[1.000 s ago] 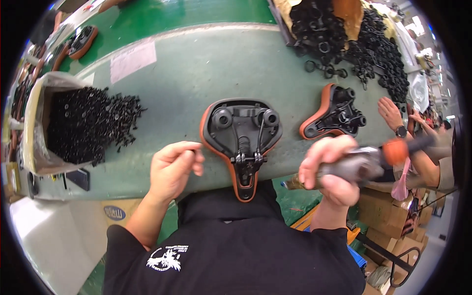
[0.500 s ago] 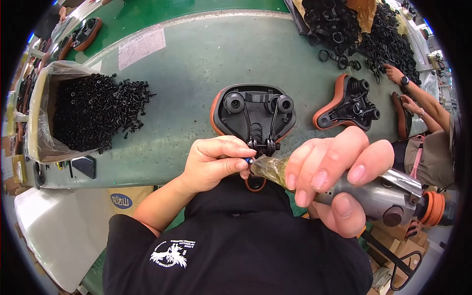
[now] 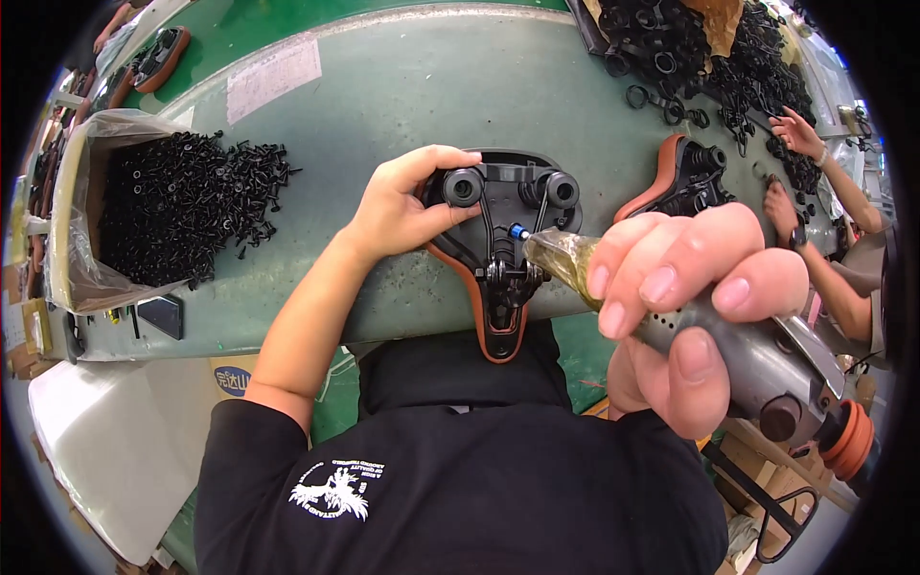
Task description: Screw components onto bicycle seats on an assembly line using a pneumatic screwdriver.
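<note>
2 hands on 1 upturned bicycle saddle (image 3: 498, 249), black underside up with an orange-brown rim, lying on the grey-green bench (image 3: 383, 105) just ahead of the person's chest. Step in hand, judged: driving a fastener into the saddle's underside. Left hand (image 3: 402, 206) is pressed onto the saddle's left rear corner, fingers curled over the edge beside a round black boss, thumb along the rim, forearm reaching in from lower left; it pins the saddle flat. Right hand (image 3: 671, 316) is wrapped tight around a grey air screwdriver (image 3: 738, 355), fingers stacked over the barrel, wrist cocked so the tool slants up-left. Its bit (image 3: 520, 233), blue at the tip, sits just right of the left hand's grip, near the rail clamp. Next move likely calls for keeping the bit square and the saddle pinned while the tool runs. Left of the grip: a bagged box of black screws (image 3: 182, 206). Right of it: a 2nd saddle (image 3: 685, 177), heaps of black parts (image 3: 709, 57), and another person's hands (image 3: 791, 168).
</note>
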Tool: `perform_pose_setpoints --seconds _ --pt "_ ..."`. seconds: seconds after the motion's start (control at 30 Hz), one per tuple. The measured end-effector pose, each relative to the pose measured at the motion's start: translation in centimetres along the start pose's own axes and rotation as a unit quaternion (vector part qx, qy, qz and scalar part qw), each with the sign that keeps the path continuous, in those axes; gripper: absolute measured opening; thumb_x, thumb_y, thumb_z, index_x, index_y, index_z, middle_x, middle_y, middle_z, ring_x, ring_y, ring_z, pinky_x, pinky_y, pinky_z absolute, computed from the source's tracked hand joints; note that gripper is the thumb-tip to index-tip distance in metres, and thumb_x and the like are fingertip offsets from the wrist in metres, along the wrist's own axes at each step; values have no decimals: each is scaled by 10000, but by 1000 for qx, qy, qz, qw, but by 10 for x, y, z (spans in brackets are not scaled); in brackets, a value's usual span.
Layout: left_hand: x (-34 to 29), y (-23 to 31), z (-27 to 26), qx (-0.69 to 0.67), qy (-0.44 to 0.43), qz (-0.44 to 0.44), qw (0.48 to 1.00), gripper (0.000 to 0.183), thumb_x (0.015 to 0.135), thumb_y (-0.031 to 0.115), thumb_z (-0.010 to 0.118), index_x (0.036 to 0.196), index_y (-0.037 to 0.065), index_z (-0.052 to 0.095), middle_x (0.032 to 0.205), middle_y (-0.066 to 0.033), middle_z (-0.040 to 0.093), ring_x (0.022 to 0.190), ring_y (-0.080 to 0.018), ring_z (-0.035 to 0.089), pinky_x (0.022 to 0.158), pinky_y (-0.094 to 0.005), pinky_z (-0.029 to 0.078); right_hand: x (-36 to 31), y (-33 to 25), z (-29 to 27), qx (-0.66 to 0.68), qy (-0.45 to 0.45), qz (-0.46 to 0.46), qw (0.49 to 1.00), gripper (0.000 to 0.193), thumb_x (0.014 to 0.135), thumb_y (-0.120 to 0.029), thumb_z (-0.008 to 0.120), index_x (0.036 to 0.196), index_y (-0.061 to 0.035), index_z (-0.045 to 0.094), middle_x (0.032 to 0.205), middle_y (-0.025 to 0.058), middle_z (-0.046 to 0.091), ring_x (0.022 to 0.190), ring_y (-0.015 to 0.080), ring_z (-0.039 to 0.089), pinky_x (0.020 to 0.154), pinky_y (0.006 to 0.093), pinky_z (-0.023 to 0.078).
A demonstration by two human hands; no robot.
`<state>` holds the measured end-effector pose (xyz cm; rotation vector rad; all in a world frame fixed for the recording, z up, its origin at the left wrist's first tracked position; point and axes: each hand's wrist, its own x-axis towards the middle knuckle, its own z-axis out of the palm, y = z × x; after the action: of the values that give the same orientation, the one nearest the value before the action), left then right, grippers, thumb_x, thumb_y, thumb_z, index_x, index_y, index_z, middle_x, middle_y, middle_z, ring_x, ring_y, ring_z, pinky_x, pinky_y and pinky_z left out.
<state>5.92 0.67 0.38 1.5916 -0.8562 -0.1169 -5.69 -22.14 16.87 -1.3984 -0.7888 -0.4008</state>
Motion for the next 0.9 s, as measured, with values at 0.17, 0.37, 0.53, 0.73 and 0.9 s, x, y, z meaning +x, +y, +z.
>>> perform_pose_setpoints --seconds 0.17,0.37,0.53,0.73,0.9 --pt "-20 17 31 26 103 -5 994 519 747 36 903 1225 35 700 1168 -155 733 1030 -285 734 916 -347 584 6 8 -1 1 -25 23 999 342 936 -70 548 1274 -81 499 1110 142 578 737 207 649 747 403 551" --pt "-26 27 35 165 188 9 968 557 681 132 921 1189 62 705 1155 -149 702 1140 -345 668 991 -445 557 11 30 18 18 -40 28 999 381 919 -85 567 1294 -86 503 1094 144 578 730 209 642 750 406 547" --pt "-42 17 36 157 207 27 965 508 659 71 849 1145 47 705 1166 -152 698 1140 -363 672 988 -449 564 13 43 36 -7 -85 60 995 360 953 -82 557 1306 -67 489 1101 182 566 758 245 635 769 458 540" --pt "-49 10 40 105 223 16 969 438 668 59 823 1089 26 706 1187 -131 701 1148 -339 683 972 -427 584 3 61 57 -44 -37 79 995 295 947 -34 600 1191 -75 439 1054 193 587 706 242 642 740 475 587" --pt "-52 4 43 93 238 36 966 381 674 58 830 1026 17 691 1145 -109 697 1147 -339 681 976 -436 580 1 69 59 -70 -60 83 992 301 944 -41 591 1203 -74 442 1067 188 573 691 243 628 728 472 583"
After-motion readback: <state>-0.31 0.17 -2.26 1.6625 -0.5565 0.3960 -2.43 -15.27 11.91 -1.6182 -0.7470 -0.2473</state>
